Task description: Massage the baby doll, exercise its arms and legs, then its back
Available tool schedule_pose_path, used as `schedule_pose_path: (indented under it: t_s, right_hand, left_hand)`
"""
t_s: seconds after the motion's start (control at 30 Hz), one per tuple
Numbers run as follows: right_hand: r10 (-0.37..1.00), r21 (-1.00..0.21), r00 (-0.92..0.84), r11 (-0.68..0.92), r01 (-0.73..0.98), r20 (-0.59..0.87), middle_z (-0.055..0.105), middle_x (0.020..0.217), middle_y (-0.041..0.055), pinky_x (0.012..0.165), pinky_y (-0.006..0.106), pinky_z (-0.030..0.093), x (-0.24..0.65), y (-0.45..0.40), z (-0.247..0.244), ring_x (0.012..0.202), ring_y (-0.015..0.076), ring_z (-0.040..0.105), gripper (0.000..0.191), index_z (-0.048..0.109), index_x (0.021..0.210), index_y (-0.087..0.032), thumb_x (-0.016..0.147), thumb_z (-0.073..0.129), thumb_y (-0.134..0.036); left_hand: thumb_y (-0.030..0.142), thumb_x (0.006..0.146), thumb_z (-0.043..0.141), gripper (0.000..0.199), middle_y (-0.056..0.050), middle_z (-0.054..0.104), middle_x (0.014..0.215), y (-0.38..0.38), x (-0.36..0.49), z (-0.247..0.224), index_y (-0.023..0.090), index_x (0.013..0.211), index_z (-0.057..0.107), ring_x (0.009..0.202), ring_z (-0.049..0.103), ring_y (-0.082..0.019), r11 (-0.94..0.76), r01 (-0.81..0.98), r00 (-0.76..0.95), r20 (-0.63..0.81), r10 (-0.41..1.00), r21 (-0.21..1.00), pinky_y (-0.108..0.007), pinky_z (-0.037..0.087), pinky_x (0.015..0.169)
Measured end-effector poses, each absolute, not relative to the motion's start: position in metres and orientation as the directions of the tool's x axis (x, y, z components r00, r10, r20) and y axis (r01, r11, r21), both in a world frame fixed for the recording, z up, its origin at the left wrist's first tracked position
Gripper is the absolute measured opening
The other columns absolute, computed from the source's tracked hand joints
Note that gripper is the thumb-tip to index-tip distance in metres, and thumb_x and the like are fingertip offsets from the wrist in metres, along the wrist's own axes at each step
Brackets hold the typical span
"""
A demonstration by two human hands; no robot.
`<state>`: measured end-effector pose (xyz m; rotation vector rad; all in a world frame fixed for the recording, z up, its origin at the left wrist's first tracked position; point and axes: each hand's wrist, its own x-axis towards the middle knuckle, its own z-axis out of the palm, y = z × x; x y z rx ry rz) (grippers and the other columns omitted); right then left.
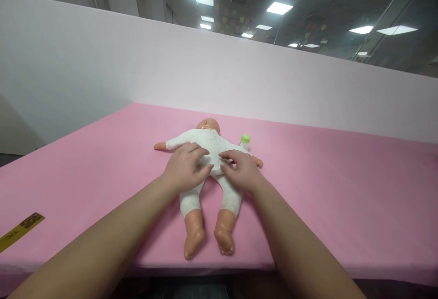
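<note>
A baby doll (211, 148) with a white cloth body and bare plastic feet lies on its back on a pink-covered table (335, 207), its head pointing away from me. My left hand (187, 166) rests over the left side of the doll's belly, thumb and fingers apart. On the right side of the belly is my right hand (242, 167), its fingers bent and its thumb apart from them. Neither hand visibly grips anything. Just beyond my right hand stands a small bottle (245, 141) with a light green cap, its lower part hidden by the doll's arm.
A yellow tape strip (20, 233) with a printed code lies at the table's front left. White panels (239, 75) rise along the back and left side. Behind them, glass reflects ceiling lights. The table's front edge (205, 269) runs just below the doll's feet.
</note>
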<state>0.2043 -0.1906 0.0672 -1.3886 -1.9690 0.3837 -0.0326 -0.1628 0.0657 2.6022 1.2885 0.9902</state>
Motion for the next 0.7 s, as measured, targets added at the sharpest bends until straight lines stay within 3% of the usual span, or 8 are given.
schedule_pose_path:
  t_s: [0.13, 0.27, 0.4, 0.53, 0.7]
  right_hand:
    - [0.874, -0.486, -0.311, 0.47, 0.737, 0.374, 0.077, 0.093, 0.0034, 0.078, 0.034, 0.05, 0.182, -0.191, 0.059, 0.091, 0.0229, 0.069, 0.021, 0.075, 0.09, -0.022, 0.085, 0.06, -0.009]
    - [0.898, -0.431, -0.331, 0.431, 0.792, 0.289, 0.076, 0.088, 0.0023, 0.067, 0.031, 0.042, 0.174, -0.186, 0.05, 0.079, 0.0204, 0.065, 0.018, 0.073, 0.083, -0.023, 0.085, 0.06, -0.01]
    - [0.892, -0.444, -0.354, 0.448, 0.776, 0.281, 0.078, 0.087, 0.0004, 0.067, 0.031, 0.042, 0.18, -0.181, 0.046, 0.078, 0.0197, 0.066, 0.022, 0.075, 0.083, -0.023, 0.086, 0.058, -0.009]
    - [0.847, -0.505, -0.375, 0.527, 0.683, 0.377, 0.08, 0.095, -0.0009, 0.077, 0.033, 0.048, 0.186, -0.182, 0.042, 0.089, 0.0211, 0.07, 0.027, 0.078, 0.091, -0.025, 0.09, 0.056, -0.009]
    - [0.766, -0.451, -0.329, 0.606, 0.655, 0.552, 0.077, 0.093, 0.003, 0.087, 0.039, 0.052, 0.192, -0.185, 0.039, 0.09, 0.0245, 0.069, 0.02, 0.075, 0.096, -0.023, 0.09, 0.061, -0.011]
  left_hand:
    - [0.036, 0.089, 0.062, 0.022, -0.007, 0.07, 0.1, -0.165, -0.022, 0.056, 0.023, 0.105, 0.072, 0.098, 0.068, -0.03, -0.661, 0.694, 0.531, 0.416, 0.738, 0.287, -0.043, 0.051, 0.081]
    - [0.031, 0.088, 0.061, 0.013, -0.006, 0.07, 0.091, -0.16, -0.018, 0.048, 0.023, 0.092, 0.07, 0.091, 0.069, -0.029, -0.594, 0.747, 0.516, 0.304, 0.801, 0.298, -0.041, 0.047, 0.076]
    - [0.029, 0.096, 0.05, 0.023, -0.005, 0.07, 0.086, -0.156, -0.018, 0.047, 0.023, 0.085, 0.069, 0.086, 0.068, -0.026, -0.612, 0.727, 0.539, 0.294, 0.789, 0.311, -0.039, 0.044, 0.073]
    - [0.026, 0.099, 0.047, 0.029, -0.003, 0.068, 0.083, -0.157, -0.023, 0.047, 0.023, 0.08, 0.067, 0.082, 0.066, -0.023, -0.592, 0.716, 0.501, 0.317, 0.805, 0.37, -0.038, 0.043, 0.071]
    - [0.023, 0.099, 0.049, 0.024, -0.006, 0.072, 0.093, -0.158, -0.033, 0.044, 0.022, 0.093, 0.072, 0.091, 0.067, -0.024, -0.687, 0.634, 0.483, 0.512, 0.71, 0.355, -0.04, 0.05, 0.082]
